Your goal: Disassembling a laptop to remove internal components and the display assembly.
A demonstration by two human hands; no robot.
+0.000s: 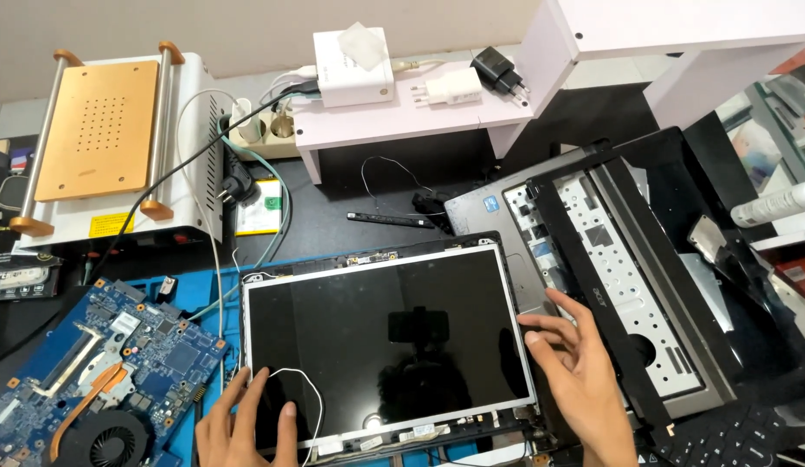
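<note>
Now, screen: laptop screen (387, 344) looks thin, breakable; hold its edges;
left hand (246, 424): fingers spread, touching bottom-left corner;
right hand (580, 372): fingers loose, at right edge.

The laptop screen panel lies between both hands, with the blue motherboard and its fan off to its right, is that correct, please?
Not quite: the head view shows the blue motherboard and its fan left of the screen panel, which does lie between the left hand and right hand.

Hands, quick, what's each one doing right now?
Left hand: open, fingers spread flat on the laptop screen panel near its lower left corner, holding nothing.
Right hand: open, fingertips at the panel's right edge, holding nothing.
</note>
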